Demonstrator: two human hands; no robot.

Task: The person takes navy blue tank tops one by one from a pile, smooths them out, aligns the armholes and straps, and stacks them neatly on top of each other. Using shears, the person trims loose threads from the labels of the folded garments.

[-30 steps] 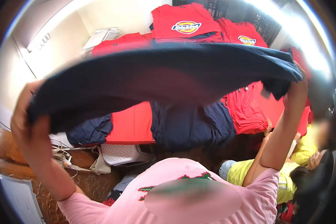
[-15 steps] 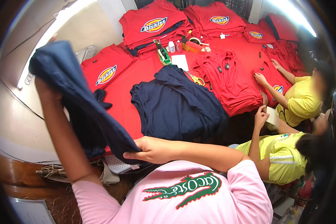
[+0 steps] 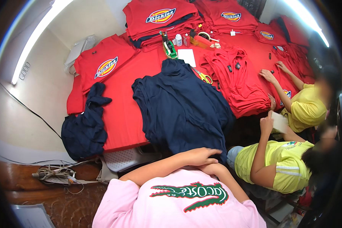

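Note:
A pile of dark navy cloth garments (image 3: 178, 102) lies loosely on the red-covered table in front of me, its near end hanging over the edge. My left hand (image 3: 203, 155) reaches across my body to that near end, fingers stretched toward the right and nothing visibly gripped. Just below it, my right hand (image 3: 208, 166) comes in from the right, crossing under the left one; its fingers are mostly hidden. A second, bunched navy garment (image 3: 85, 127) rests at the table's left corner, apart from both hands.
Red printed shirts (image 3: 106, 62) lie at left and in stacks at the back. Yellow scissors (image 3: 204, 77), a green tape dispenser (image 3: 170, 49) and white paper (image 3: 186, 57) sit behind the navy pile. Folded red garments (image 3: 235, 83) lie to the right, near two people in yellow (image 3: 272, 165).
The navy garment stretched between my hands at the left is out of them. Both hands have come together at the navy pile's near end, my left hand swinging down and right.

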